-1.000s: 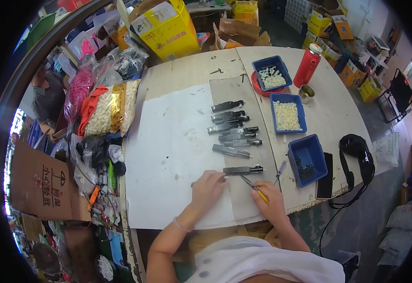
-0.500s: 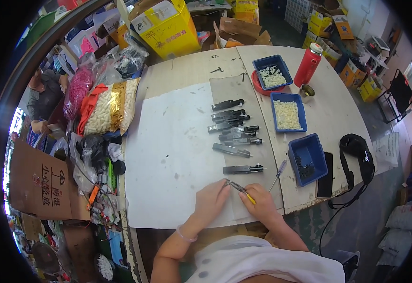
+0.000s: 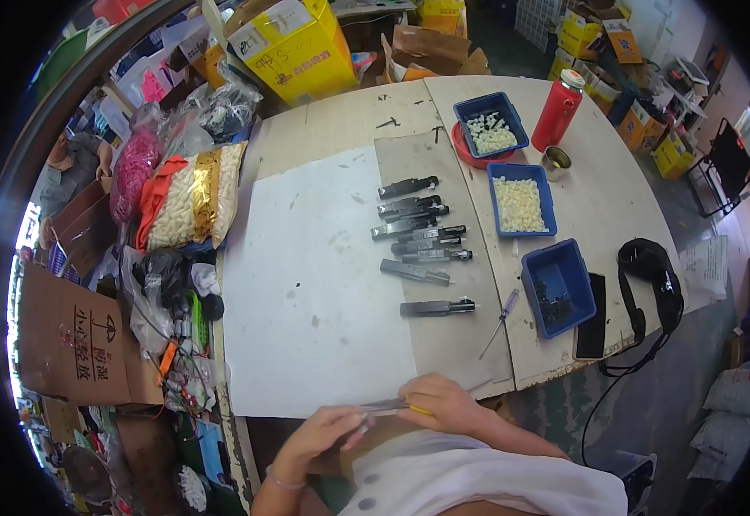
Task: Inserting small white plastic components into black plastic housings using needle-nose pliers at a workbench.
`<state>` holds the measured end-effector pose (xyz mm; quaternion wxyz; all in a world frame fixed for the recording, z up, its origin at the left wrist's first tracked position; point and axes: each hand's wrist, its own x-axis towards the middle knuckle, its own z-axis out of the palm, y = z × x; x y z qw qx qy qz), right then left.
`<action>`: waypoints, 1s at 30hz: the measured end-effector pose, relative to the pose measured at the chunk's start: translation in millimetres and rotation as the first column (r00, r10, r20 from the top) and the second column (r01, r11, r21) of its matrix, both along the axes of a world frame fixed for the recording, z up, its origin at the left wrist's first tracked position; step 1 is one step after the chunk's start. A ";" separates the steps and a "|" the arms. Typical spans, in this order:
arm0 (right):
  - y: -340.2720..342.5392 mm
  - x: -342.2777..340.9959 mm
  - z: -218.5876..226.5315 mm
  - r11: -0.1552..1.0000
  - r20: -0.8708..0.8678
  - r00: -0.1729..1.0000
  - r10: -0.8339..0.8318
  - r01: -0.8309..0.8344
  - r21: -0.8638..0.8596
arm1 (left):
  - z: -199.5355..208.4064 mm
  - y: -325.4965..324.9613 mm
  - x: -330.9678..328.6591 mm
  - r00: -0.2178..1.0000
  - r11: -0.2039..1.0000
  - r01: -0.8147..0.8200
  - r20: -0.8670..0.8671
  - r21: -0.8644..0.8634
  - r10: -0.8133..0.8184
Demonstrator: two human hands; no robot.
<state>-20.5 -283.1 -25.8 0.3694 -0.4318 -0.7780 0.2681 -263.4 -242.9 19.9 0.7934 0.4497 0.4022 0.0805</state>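
My right hand [image 3: 445,404] is closed around pliers with yellow handles [image 3: 419,410] at the table's front edge. Their metal jaws [image 3: 382,404] point left toward my left hand [image 3: 330,432]. My left hand's fingers are curled near the jaw tips; whatever is between them, if anything, is too small to make out. Beyond my hands, several long black plastic parts [image 3: 437,308] lie in a column on a grey mat [image 3: 469,348]. A greyish part [image 3: 415,273] lies among them. A screwdriver with a clear purplish handle [image 3: 511,303] rests right of the mat.
Blue bins hold dark small parts [image 3: 554,305], cream pieces [image 3: 518,205] and mixed pieces [image 3: 491,133]. A red bottle [image 3: 557,112], metal cup [image 3: 555,159], black phone [image 3: 591,318] and black strap [image 3: 647,267] stand or lie at right. Bagged goods [image 3: 192,198] and a carton [image 3: 74,335] crowd the left.
Both hands have come back toward my body, to the table's front edge. The pliers moved with my right hand and now point more to the left. My left hand has shifted left.
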 end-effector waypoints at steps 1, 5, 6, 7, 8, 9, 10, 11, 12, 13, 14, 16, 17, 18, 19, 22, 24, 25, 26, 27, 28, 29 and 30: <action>2.2 2.2 -0.4 0.998 -0.050 0.998 -0.031 0.034 0.051 | -2.3 -0.4 -15.4 0.998 0.998 0.062 0.006 -0.018 -0.062; -1.8 24.1 -6.4 0.945 -0.305 0.895 -0.326 0.312 -0.096 | -35.2 -16.0 -63.4 0.467 0.681 0.713 -0.838 0.168 -0.282; -3.5 32.6 -2.8 0.915 -0.368 0.840 -0.399 0.336 -0.224 | -46.9 -20.1 -76.7 0.433 0.622 0.771 -0.825 0.132 -0.362; -4.3 42.7 3.3 0.868 -0.411 0.775 -0.480 0.351 -0.350 | -50.1 -19.9 -81.7 0.396 0.552 0.827 -0.805 0.103 -0.442; -2.9 51.2 4.8 0.849 -0.464 0.722 -0.514 0.349 -0.398 | -55.2 -14.9 -82.5 0.560 0.632 0.763 -0.626 0.136 -0.543; -4.0 58.0 3.1 0.829 -0.505 0.668 -0.546 0.343 -0.443 | -36.3 -6.3 -58.5 0.720 0.712 0.667 -0.434 0.218 -0.541; -3.3 61.8 -5.7 0.804 -0.583 0.564 -0.584 0.304 -0.511 | -14.5 3.8 -25.9 0.836 0.792 0.547 -0.214 0.270 -0.505; -4.6 63.7 -5.9 0.803 -0.578 0.568 -0.586 0.310 -0.509 | -8.9 15.1 -0.4 0.888 0.848 0.458 -0.109 0.266 -0.446; -3.4 67.3 -5.3 0.806 -0.660 0.464 -0.590 0.295 -0.513 | -7.2 27.4 28.8 0.922 0.892 0.377 -0.006 0.249 -0.388; -0.9 66.7 -1.2 0.818 -0.736 0.357 -0.575 0.264 -0.511 | -4.7 33.5 56.1 0.948 0.829 0.313 -0.103 0.464 -0.301; -0.3 65.0 3.2 0.819 -0.737 0.359 -0.573 0.270 -0.506 | -6.1 40.9 84.4 0.966 0.708 0.260 -0.170 0.656 -0.197; -2.0 61.3 15.2 0.720 -0.596 0.405 -0.694 0.399 -0.568 | -12.6 61.5 138.6 0.985 0.047 0.167 -0.165 0.985 -0.040; -4.8 61.1 18.9 0.719 -0.594 0.404 -0.695 0.408 -0.563 | -31.1 72.2 161.0 0.982 -0.018 0.191 -0.191 0.981 -0.006; -7.8 60.3 24.3 0.712 -0.521 0.485 -0.702 0.472 -0.520 | -46.9 81.0 174.8 0.976 -0.083 0.218 -0.216 0.972 0.034; -10.4 61.8 27.9 0.703 -0.436 0.552 -0.710 0.535 -0.469 | -53.2 85.9 182.3 0.978 -0.089 0.210 -0.208 0.974 0.028; -18.1 67.0 25.5 0.670 -0.334 0.582 -0.741 0.618 -0.411 | -54.7 92.7 195.4 0.969 0.070 0.241 -0.244 0.968 0.045; -18.0 70.8 20.5 0.643 -0.240 0.600 -0.764 0.672 -0.366 | -48.9 93.6 188.1 0.996 0.100 0.088 -0.090 0.991 0.018; -17.4 71.4 18.6 0.638 -0.239 0.594 -0.768 0.676 -0.369 | -43.1 91.4 181.7 0.998 0.140 -0.062 0.061 0.988 0.009; -15.2 71.8 15.7 0.652 -0.185 0.630 -0.754 0.684 -0.327 | -36.9 88.5 175.4 0.999 0.158 -0.047 0.046 0.986 0.014; -11.9 70.9 13.8 0.674 -0.132 0.668 -0.732 0.682 -0.283 | -31.5 84.5 171.2 0.999 0.158 -0.045 0.042 0.986 0.019; -8.9 68.1 12.1 0.679 -0.135 0.673 -0.727 0.677 -0.286 | -27.4 80.5 166.7 0.999 0.173 0.003 -0.010 0.985 0.044; -5.7 63.8 10.5 0.698 -0.097 0.698 -0.709 0.676 -0.238 | -25.8 76.9 162.2 0.996 0.190 0.050 -0.064 0.980 0.068; -1.5 59.0 9.4 0.719 -0.059 0.723 -0.689 0.669 -0.189 | -27.0 74.2 158.7 0.995 0.190 0.052 -0.068 0.980 0.079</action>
